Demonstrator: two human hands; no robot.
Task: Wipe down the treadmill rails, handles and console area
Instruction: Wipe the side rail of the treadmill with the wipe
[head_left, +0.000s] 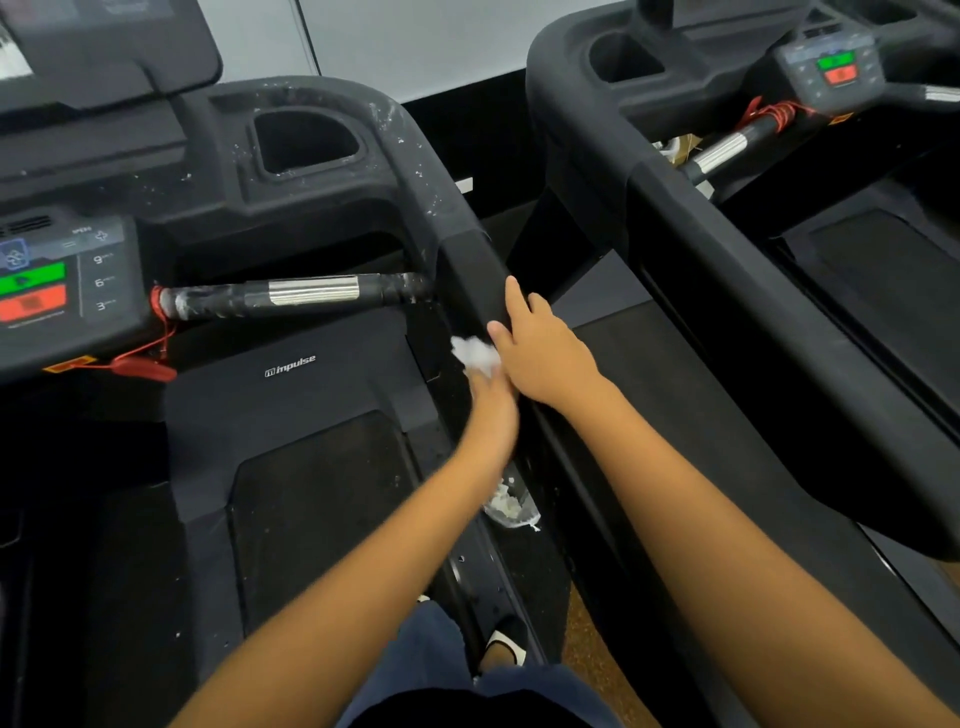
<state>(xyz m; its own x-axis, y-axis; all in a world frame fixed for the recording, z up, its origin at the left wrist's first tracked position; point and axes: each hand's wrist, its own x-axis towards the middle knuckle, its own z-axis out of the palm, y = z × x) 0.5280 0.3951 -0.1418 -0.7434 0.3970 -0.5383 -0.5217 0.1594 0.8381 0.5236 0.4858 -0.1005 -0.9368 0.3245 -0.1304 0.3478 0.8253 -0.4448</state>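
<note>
Near, a crumpled scrap (511, 506) lies on the deck edge. Beyond it the blurred left hand (491, 400) has its grip closed round a white wad (474, 356) on the side rail (475, 260), against its inner face. The right hand (543, 353) rests on top, fingers fairly straight, holding nothing. Rubbed hard, the wad could shed flecks like those speckling the far handle (311, 291) and console (218, 171).

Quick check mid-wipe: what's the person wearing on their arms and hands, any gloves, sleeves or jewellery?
The left forearm and right forearm are bare to the frame edge, no sleeves. The left hand and right hand have no gloves; no watch, band or ring is visible, though the left hand is motion-blurred.
</note>
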